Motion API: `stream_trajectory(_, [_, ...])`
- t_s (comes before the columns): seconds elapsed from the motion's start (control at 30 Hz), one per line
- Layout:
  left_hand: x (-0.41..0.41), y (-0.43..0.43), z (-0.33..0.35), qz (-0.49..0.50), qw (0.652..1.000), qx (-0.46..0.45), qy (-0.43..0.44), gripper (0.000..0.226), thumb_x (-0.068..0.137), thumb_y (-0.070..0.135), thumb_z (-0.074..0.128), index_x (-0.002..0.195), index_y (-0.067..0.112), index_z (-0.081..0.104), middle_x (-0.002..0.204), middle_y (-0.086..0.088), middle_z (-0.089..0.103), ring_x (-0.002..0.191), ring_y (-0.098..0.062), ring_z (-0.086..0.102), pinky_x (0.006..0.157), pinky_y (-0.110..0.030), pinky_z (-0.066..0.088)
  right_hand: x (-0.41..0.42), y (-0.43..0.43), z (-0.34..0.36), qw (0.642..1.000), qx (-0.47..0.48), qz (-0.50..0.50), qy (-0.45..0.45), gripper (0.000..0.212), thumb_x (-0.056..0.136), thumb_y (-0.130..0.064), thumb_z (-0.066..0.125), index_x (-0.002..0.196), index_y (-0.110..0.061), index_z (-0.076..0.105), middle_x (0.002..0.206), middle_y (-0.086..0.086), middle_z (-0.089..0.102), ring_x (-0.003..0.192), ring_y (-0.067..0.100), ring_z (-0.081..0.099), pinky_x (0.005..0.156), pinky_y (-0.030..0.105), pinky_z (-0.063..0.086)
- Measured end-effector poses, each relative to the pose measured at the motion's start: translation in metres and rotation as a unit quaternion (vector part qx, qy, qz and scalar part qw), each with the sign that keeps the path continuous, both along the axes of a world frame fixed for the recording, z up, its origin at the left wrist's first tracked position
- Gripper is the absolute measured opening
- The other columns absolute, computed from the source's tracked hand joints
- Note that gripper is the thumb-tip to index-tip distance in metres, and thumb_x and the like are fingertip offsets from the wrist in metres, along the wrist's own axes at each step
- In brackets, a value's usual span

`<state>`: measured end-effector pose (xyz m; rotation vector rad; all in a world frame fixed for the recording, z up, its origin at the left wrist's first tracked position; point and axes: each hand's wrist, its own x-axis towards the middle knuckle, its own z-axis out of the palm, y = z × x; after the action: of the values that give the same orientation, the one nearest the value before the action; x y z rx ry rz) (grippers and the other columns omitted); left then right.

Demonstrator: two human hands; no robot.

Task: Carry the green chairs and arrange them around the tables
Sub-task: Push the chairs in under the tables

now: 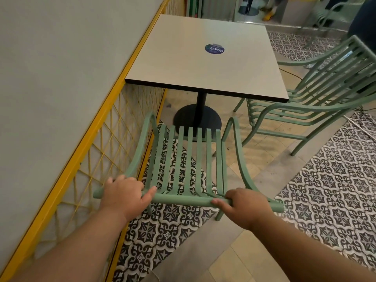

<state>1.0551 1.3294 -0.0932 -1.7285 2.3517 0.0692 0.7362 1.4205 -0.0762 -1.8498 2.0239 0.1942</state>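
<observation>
Yellow mesh fence [97, 147] hard left; second chair [317, 94] crowds right.

3 green chairs: near chair [183, 159], right chair [335, 68], far chair [319, 15] partly cut off. 1 tabletop [203, 74] on 1 black pedestal base [196, 119]. 1 round blue sticker [214, 49]. 2 hands: left hand [124, 192], right hand [246, 204]. 1 yellow mesh railing [101, 149].

Slatted green chair [188, 155] stands before the square table [183, 58], second chair [317, 108] at its right.
</observation>
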Motion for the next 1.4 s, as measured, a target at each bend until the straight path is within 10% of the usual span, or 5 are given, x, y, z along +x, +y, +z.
stream_trajectory(0.2, [0.001,-0.012,-0.001,-0.002,1.0,0.023,0.01,0.065,0.099,0.061,0.017,0.067,0.023,0.059,0.062,0.004,0.057,0.057,-0.009,0.053,0.05,-0.03,0.037,0.004,-0.01,0.005,1.0,0.02,-0.003,0.016,0.09,0.06,-0.097,0.005,0.073,-0.028,0.061,0.064,-0.006,0.059,0.057,0.007,0.056,0.05,0.021,0.046])
stream_trajectory(1.4, [-0.014,-0.161,-0.004,0.009,0.999,-0.022,0.024,0.057,0.101,0.051,0.03,0.064,0.021,0.061,0.062,0.003,0.059,0.058,-0.014,0.055,0.05,-0.027,0.036,-0.007,-0.149,-0.008,0.998,-0.026,-0.001,0.061,0.092,0.073,-0.099,0.01,0.068,-0.024,0.063,0.057,-0.005,0.059,0.051,0.012,0.059,0.051,0.03,0.058])
